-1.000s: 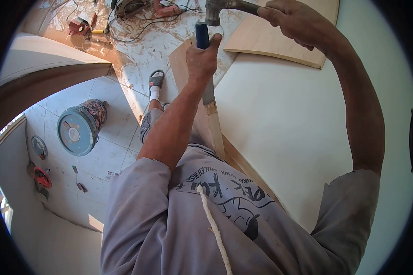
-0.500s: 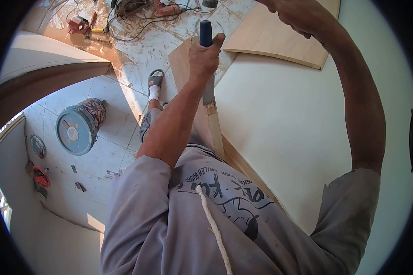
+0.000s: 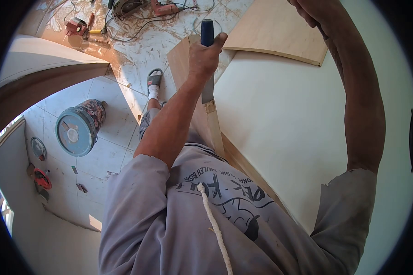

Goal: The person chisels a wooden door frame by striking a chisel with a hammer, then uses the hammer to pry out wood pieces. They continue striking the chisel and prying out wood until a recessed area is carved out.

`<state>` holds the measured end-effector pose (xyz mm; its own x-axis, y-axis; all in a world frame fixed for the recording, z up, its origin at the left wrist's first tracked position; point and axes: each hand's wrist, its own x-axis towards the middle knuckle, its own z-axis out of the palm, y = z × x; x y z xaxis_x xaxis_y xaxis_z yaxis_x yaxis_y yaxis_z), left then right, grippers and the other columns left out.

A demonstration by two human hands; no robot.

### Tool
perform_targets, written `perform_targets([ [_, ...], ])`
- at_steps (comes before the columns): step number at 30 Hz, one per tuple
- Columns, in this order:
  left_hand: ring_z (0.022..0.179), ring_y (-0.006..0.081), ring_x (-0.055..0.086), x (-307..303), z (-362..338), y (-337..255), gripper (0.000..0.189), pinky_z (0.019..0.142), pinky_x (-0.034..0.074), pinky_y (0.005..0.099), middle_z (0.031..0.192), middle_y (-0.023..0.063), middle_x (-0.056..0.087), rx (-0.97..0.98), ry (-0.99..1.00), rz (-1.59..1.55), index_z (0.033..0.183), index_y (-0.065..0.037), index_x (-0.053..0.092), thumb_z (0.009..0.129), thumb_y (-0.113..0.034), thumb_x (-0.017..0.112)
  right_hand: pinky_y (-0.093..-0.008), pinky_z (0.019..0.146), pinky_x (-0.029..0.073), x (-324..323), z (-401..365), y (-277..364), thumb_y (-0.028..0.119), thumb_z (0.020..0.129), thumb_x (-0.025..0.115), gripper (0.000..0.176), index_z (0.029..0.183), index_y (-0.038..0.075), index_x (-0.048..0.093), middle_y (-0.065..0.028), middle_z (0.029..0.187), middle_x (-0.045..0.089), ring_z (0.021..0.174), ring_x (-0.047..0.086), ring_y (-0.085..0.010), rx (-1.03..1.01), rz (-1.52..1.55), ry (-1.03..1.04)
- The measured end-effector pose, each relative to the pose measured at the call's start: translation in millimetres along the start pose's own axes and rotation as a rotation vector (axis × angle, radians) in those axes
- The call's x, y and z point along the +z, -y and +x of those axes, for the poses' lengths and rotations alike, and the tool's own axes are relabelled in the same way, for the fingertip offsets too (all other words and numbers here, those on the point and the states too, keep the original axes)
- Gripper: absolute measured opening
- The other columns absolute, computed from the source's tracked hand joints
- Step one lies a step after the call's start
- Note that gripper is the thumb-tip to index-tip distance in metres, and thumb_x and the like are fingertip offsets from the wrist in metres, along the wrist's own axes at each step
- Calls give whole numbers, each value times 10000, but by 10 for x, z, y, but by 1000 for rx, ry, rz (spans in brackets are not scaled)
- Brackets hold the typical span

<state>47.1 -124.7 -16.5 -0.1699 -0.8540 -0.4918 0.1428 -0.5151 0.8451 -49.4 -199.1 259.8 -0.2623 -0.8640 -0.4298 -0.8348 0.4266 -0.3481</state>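
From the grey shirt [image 3: 179, 229] at the bottom of the frame, both bare arms reach up. The left hand [image 3: 203, 58] at upper centre is fisted around the chisel [image 3: 209, 92], thumb against its blue handle. The steel blade points down onto a wooden strip [image 3: 214, 130] at the edge of a white panel [image 3: 284, 119].

The right hand [image 3: 313, 8] is raised at the top right, fingers curled. The frame edge cuts it off, so I cannot tell its hold.

Beyond are a plywood board [image 3: 275, 32], a tiled floor [image 3: 112, 149] and a bucket [image 3: 78, 129] at left.
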Motion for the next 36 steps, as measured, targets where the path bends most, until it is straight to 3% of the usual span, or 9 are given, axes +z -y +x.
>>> perform_targets([
  [3,525,104,504,-5,9,-4,555,513,423,299,574,24,562,-25,0,9,636,-15,602,763,-538,739,-332,461,438,177,130,3,361,996,433,405,948,-4,600,-75,638,514,520,506,-165,79,-520,184],
  [5,519,105,504,-18,23,8,551,505,420,298,573,25,561,-27,-9,0,634,-15,602,762,-532,743,-372,503,464,106,86,-45,368,989,437,425,910,-17,597,-115,695,541,570,537,-208,-28,-501,317],
  [9,504,104,497,-29,35,-12,544,483,411,298,569,25,556,-106,2,-13,630,-17,599,757,-523,750,-351,477,451,201,148,62,377,989,441,434,865,-14,583,-92,647,514,554,529,-194,104,-443,124],
  [11,501,102,494,-28,39,1,540,481,409,295,568,23,552,-98,3,-21,633,-18,598,758,-520,751,-352,470,448,160,102,-3,381,989,439,442,856,-16,579,-93,652,513,559,531,-194,23,-51,21],
  [16,490,100,481,-36,25,12,535,475,403,294,561,11,537,-101,19,-29,644,-17,597,760,-516,753,-335,448,439,169,190,-11,360,995,428,421,850,-1,589,-76,628,505,505,509,-177,-109,-575,279],
  [23,498,100,477,-42,64,66,539,475,391,288,569,8,535,-105,39,-75,646,-20,591,760,-520,755,-314,413,410,156,208,71,347,997,424,404,862,2,584,-28,582,462,453,467,-134,-56,-222,-34],
  [27,500,100,478,-44,69,46,548,481,393,289,573,14,541,-115,37,-86,633,-22,585,752,-527,761,-362,483,466,135,192,91,378,987,432,437,876,-16,586,-120,682,558,558,550,-201,-126,-603,347],
  [33,515,101,491,-50,85,89,554,499,405,290,583,17,549,-127,43,-69,647,-21,597,742,-541,762,-349,479,466,155,303,53,395,988,435,446,851,-2,584,-104,665,548,546,543,-188,-23,-240,20],
  [36,515,104,495,-45,60,68,563,504,409,291,573,17,545,-89,38,-66,653,-14,603,741,-548,757,-368,538,494,263,280,-134,393,987,438,452,916,-22,600,-148,750,581,627,586,-225,-126,-435,130],
])
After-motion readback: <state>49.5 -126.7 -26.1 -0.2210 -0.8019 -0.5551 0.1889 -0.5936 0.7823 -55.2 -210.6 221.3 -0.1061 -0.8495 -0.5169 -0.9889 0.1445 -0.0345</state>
